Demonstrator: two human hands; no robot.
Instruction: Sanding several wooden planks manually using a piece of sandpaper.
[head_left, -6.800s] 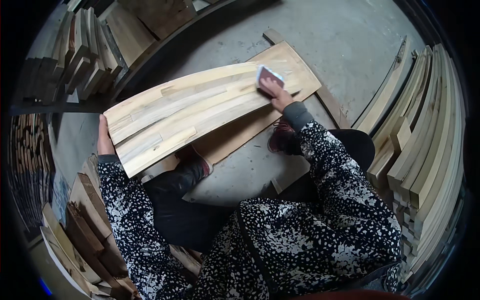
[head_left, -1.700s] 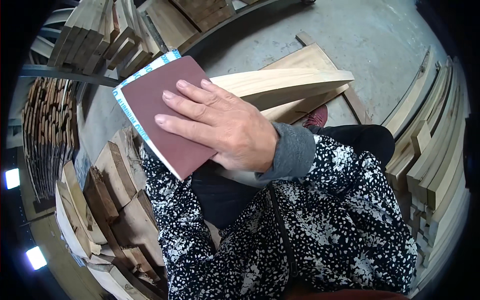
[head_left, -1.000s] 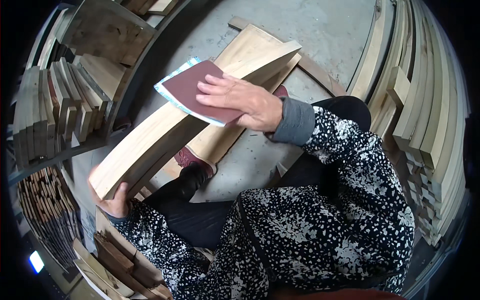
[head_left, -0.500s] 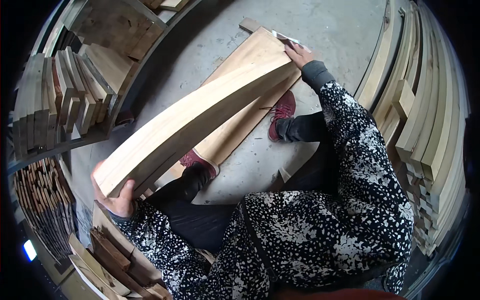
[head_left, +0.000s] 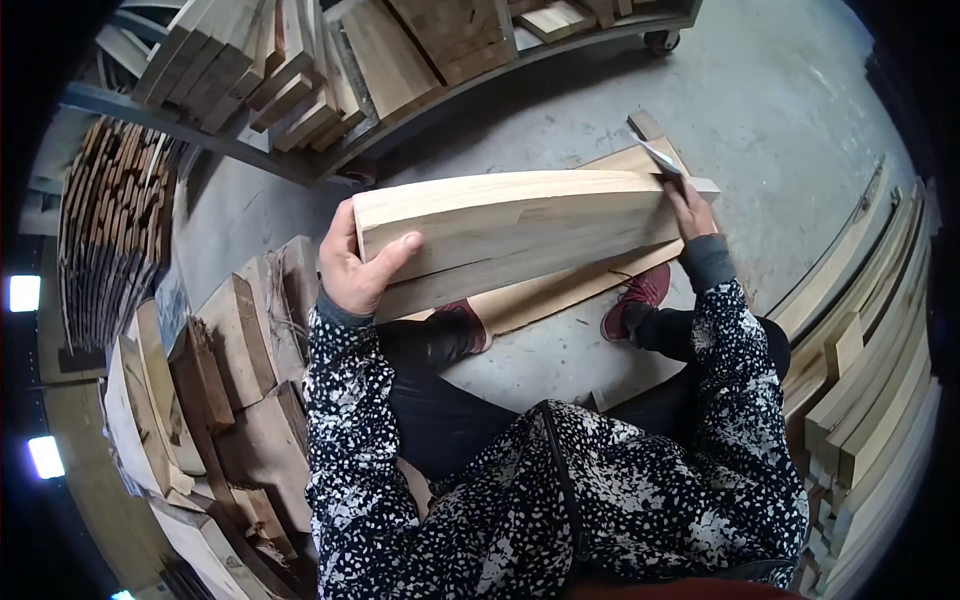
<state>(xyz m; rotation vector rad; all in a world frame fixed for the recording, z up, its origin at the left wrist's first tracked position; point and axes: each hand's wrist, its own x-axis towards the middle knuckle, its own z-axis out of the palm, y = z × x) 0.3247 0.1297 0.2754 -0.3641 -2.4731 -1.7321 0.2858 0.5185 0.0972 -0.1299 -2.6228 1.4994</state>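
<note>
My left grip [head_left: 352, 272] clasps the board [head_left: 530, 230] by its left end, above the floor [head_left: 770, 130]; my right grip [head_left: 693, 213], holding sandpaper [head_left: 662, 158], has moved from mid-edge rightward, apparently extending the sanding.

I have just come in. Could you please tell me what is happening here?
A person grips a thick wooden board at its left end with the left hand. The right hand holds a sheet of sandpaper, seen nearly edge-on, near the board's right end. Another wooden board lies lower down, and stacked lumber is at the right.
</note>
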